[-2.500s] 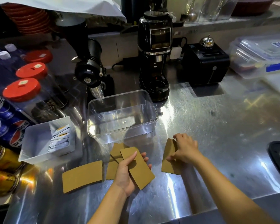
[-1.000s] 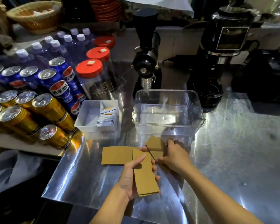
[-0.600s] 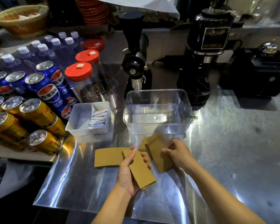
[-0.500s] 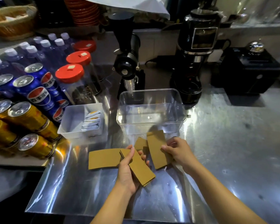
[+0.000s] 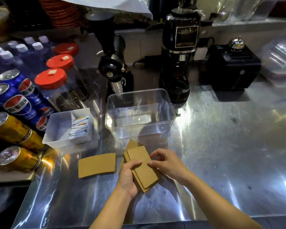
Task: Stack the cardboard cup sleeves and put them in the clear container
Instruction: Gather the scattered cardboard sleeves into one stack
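The left hand [image 5: 128, 176] and right hand [image 5: 166, 163] grasp a small stack of flat brown cardboard sleeves [image 5: 142, 169] near the empty clear rectangular plastic container [image 5: 139, 113]; another brown sleeve [image 5: 97, 165] lies just left.

Shiny steel counter [image 5: 221, 146] with glare streaks, black grinders [image 5: 180, 55] at back, cans [image 5: 15, 104] and red-lidded jars [image 5: 50, 78] left, dim surroundings

Steel counter [image 5: 221, 146] — clear container [image 5: 139, 114], loose sleeve [image 5: 97, 165], white tray [image 5: 59, 128], two grinders [image 5: 113, 66] on it.
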A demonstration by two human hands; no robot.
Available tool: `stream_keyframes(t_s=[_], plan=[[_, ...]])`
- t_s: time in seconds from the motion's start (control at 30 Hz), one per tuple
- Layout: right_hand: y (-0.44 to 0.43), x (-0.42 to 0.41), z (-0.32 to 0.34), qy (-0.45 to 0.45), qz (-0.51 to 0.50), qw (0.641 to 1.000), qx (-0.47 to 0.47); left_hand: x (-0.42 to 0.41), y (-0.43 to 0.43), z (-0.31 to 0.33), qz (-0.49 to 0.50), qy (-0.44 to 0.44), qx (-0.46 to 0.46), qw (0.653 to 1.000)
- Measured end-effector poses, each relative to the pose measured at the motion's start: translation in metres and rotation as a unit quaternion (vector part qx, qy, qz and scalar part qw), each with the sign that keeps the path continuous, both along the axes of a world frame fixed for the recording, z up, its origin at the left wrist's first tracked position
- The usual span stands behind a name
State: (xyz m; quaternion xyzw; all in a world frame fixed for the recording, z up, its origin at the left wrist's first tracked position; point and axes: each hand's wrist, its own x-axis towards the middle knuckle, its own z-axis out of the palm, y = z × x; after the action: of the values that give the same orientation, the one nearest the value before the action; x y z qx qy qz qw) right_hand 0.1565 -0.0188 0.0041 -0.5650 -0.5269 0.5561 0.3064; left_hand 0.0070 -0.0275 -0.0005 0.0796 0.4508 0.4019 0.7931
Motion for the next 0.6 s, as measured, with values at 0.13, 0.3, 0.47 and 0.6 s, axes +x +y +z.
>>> stream_keyframes(t_s=[0.13,0.3,0.47,0.6], plan=[[0.009,-0.005,-0.01,-0.009,-0.006,1.0,0.019,-0.013,-0.005,0.004,0.026,-0.029,0.017,0.999],[0.032,-0.015,-0.027,-0.163,-0.026,0.984,0.062,-0.029,-0.012,0.007,0.069,-0.04,0.052,0.995],[0.05,-0.04,-0.031,-0.286,0.052,0.953,0.083,-0.042,-0.019,0.011,0.131,-0.072,0.067,0.987],[0.059,-0.051,-0.035,-0.324,0.092,0.94,0.054,-0.049,-0.023,0.016,0.132,-0.067,0.071,0.986]])
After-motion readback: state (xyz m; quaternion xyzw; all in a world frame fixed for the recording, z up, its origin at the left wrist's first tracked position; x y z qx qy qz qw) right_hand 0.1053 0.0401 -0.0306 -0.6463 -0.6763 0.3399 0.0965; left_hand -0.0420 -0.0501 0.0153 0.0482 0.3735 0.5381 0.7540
